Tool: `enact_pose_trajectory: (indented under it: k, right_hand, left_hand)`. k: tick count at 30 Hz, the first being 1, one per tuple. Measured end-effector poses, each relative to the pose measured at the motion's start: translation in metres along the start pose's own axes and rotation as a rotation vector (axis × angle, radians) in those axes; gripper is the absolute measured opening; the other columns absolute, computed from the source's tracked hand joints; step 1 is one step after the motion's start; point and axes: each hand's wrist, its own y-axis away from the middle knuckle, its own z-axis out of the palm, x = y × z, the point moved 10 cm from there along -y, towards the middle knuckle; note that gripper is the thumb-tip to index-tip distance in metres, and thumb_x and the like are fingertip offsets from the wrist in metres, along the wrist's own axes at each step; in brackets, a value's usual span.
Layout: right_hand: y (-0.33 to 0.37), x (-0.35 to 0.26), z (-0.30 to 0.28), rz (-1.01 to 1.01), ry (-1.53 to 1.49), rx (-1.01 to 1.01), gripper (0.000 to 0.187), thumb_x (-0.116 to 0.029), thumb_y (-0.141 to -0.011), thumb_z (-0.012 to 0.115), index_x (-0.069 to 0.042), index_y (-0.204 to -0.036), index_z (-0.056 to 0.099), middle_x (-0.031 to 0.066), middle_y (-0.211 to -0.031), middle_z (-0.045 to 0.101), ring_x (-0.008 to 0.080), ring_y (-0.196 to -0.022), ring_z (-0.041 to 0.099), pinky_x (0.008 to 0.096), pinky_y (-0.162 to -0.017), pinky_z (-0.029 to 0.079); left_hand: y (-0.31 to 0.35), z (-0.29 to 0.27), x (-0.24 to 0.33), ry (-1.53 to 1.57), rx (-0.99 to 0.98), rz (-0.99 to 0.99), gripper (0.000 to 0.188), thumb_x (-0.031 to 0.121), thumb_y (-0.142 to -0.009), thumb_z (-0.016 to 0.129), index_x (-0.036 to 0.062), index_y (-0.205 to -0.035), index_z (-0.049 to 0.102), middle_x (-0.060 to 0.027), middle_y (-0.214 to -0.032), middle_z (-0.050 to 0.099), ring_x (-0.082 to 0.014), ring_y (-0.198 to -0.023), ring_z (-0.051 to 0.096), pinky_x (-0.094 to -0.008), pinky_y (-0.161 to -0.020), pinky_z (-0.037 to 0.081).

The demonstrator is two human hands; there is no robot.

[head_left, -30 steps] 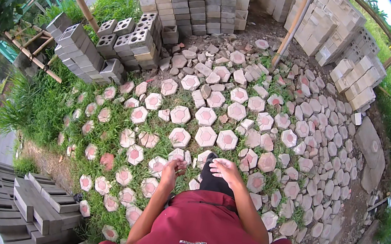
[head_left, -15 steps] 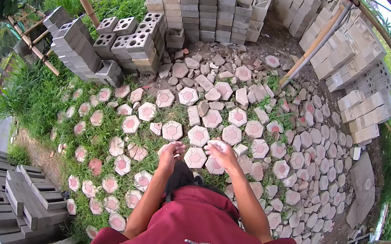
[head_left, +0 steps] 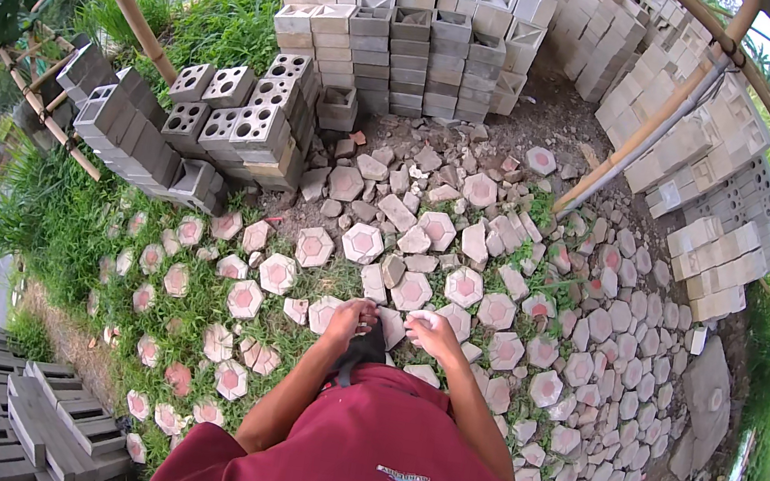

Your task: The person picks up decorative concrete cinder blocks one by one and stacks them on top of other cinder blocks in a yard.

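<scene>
My left hand [head_left: 351,322] is held up in front of my waist with its fingers curled in. Beside it, a small gap away, my right hand [head_left: 432,335] has its fingers bent together; their tips look whitish. Whether either hand has something small in it cannot be made out. Below and beyond both hands lie hexagonal paving stones [head_left: 363,243] with pinkish centres, set apart in grass. One pale paving stone [head_left: 391,325] shows between the hands, on the ground and not touched.
Stacked hollow blocks [head_left: 262,128] stand ahead on the left, and a tall block stack [head_left: 447,61] rises at the back. A slanting bamboo post [head_left: 650,131] stands on the right near more piled blocks [head_left: 725,262]. Rubble [head_left: 399,213] covers the ground ahead. Grey slabs [head_left: 50,419] lie at lower left.
The view has moved forward over the paving stones, so the stacks and post look nearer. Both hands have sunk slightly in the picture, and their fingers look more drawn in.
</scene>
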Motion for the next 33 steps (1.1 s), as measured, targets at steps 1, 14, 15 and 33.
enact_pose_trajectory:
  k: [1, 14, 15, 33]
  right_hand:
    - [-0.017, -0.015, -0.014, -0.034, 0.005, 0.047, 0.028, -0.023, -0.091, 0.058, -0.002, -0.11, 0.059, 0.0072, -0.096, 0.066, 0.016, -0.084, 0.064, 0.0281, -0.067, 0.051]
    - [-0.161, -0.15, -0.027, -0.22, -0.232, 0.182, 0.03, -0.023, -0.093, 0.057, 0.004, -0.105, 0.06, 0.0103, -0.087, 0.069, 0.0137, -0.074, 0.065, 0.0241, -0.064, 0.051]
    - [-0.173, -0.164, -0.023, -0.241, -0.214, 0.153, 0.029, -0.022, -0.093, 0.057, 0.004, -0.105, 0.06, 0.0101, -0.086, 0.068, 0.0133, -0.073, 0.065, 0.0239, -0.064, 0.05]
    - [-0.409, -0.218, 0.049, 0.091, -0.139, -0.162, 0.027, -0.02, -0.094, 0.055, 0.004, -0.104, 0.059, 0.0102, -0.088, 0.067, 0.0116, -0.076, 0.063, 0.0241, -0.067, 0.05]
  left_hand:
    - [-0.015, 0.006, 0.023, -0.03, -0.029, 0.024, 0.026, 0.027, -0.093, 0.044, 0.0061, -0.102, 0.057, -0.0059, -0.093, 0.064, -0.0143, -0.08, 0.06, -0.0304, -0.07, 0.048]
    - [-0.122, -0.067, 0.204, 0.189, 0.142, 0.19, 0.03, 0.028, -0.095, 0.043, 0.0035, -0.107, 0.057, -0.0073, -0.098, 0.064, -0.0162, -0.087, 0.061, -0.0318, -0.076, 0.047]
    - [-0.124, -0.076, 0.202, 0.204, 0.174, 0.192, 0.03, 0.028, -0.095, 0.043, 0.0036, -0.107, 0.056, -0.007, -0.098, 0.064, -0.0162, -0.086, 0.061, -0.0319, -0.077, 0.048]
    - [-0.273, -0.164, 0.227, 0.342, 0.552, -0.062, 0.031, 0.027, -0.095, 0.043, 0.0011, -0.106, 0.055, -0.0098, -0.099, 0.063, -0.0167, -0.088, 0.061, -0.0309, -0.076, 0.049]
